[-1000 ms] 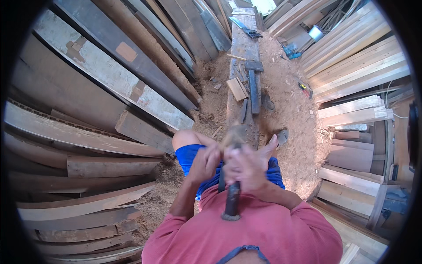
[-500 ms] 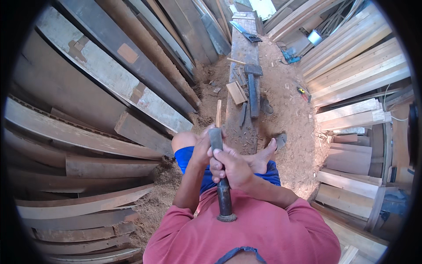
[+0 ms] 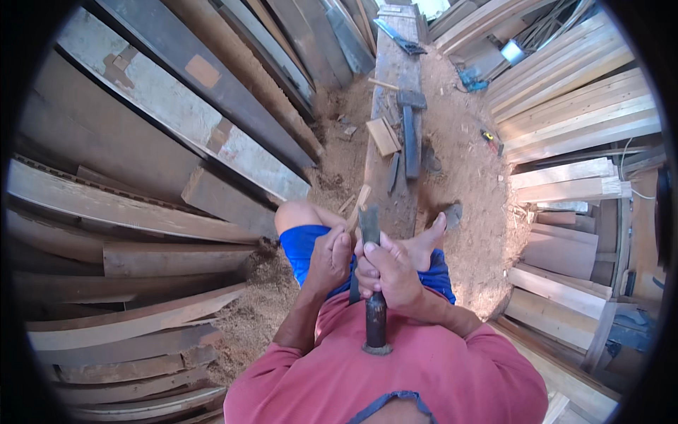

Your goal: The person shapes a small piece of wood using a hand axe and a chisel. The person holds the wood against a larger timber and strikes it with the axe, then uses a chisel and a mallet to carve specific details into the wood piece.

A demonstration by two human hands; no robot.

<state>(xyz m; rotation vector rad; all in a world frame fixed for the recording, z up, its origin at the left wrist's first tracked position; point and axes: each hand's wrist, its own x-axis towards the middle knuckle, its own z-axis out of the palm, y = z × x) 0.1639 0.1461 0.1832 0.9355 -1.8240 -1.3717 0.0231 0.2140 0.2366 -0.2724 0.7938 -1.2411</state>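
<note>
In my closed right hand (image 3: 388,272) is a chisel (image 3: 376,318), its dark round handle pointing back at my chest and its flat grey blade pointing away from me. My left hand (image 3: 330,260), also closed, grips a slim wooden stick (image 3: 361,201) whose pale tip slants up and to the right. The blade end lies beside the stick in view; whether they touch I cannot tell. Ahead of my hands, a dark mallet (image 3: 410,141) and a small wooden block (image 3: 383,136) lie on the long plank bench (image 3: 397,67).
A handsaw (image 3: 400,37) rests on the bench's far end. Boards (image 3: 176,127) lean along the left; stacked timber (image 3: 565,92) lines the right. A blue power tool (image 3: 472,79) and a small yellow-and-red tool (image 3: 489,139) lie on the sawdust-covered floor (image 3: 462,177).
The chisel and my right hand have shifted right and slightly toward me, away from my left hand. The stick now tilts to the right and sits lower.
</note>
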